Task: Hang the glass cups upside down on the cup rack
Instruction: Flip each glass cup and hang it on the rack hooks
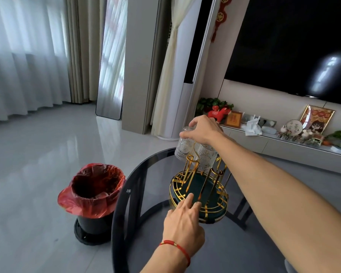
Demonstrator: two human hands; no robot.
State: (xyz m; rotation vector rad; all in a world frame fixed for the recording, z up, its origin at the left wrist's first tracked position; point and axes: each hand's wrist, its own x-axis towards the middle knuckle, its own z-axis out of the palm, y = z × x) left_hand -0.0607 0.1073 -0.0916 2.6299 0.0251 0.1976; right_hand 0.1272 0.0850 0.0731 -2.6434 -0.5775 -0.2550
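Note:
A gold wire cup rack (199, 196) with a dark green base stands on a round dark glass table (146, 194). My right hand (202, 129) grips the bottom of an upside-down ribbed glass cup (184, 146) over the rack's far left prong. A second ribbed glass cup (206, 157) hangs upside down on the rack just to its right. My left hand (182, 219), with a red string on the wrist, rests its fingertips on the rack's near rim, fingers spread.
A black bin with a red bag (93, 196) stands on the floor left of the table. A low TV cabinet (283, 142) with ornaments runs along the right wall under a large dark screen. A mirror and curtains lie beyond.

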